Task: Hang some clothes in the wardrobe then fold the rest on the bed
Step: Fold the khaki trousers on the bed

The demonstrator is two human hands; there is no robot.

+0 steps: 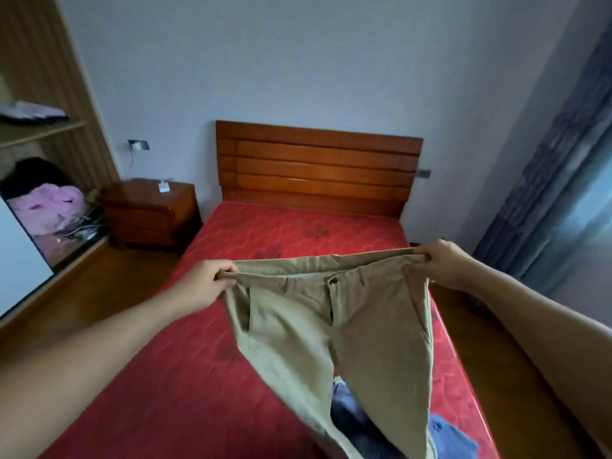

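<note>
Khaki cotton trousers [331, 326] are held up by the waistband, front facing the camera, button and fly at centre. The legs hang over the red quilted mattress [185, 376]. The cuffs run out of frame at the bottom, so I can't tell whether they touch the bed.

Left hand [205, 286] grips the waistband's left corner, fingers curled round the fabric edge. Right hand [443, 266] pinches the right corner the same way, fingers curled over the band. The band is fairly taut between them, with a slight sag mid-span.

My read: this is the fold-on-bed part, with the trousers being squared up before laydown. To do it well:
- Check that the legs hang untwisted first. The lower part is blurred, so I'm not sure they do.
- Bring the two corners together so the legs stack seam on seam, fly on the fold line.
- Lay them on bare mattress toward the brown slatted wooden headboard [318, 167]. Avoid the heap of dark blue and bright blue clothes [361, 422] behind the legs at the near edge.
- Don't release the corners until the fabric lies flat, then smooth it with the palm and fold lengthwise in thirds.

Risk: the cuffs may drag across the blue heap and pull it along. Lift before moving sideways.

Open light-wood wardrobe [43, 130] is at left, well apart from the bed. A crumpled pink garment [49, 207] lies in its lower bay.
</note>
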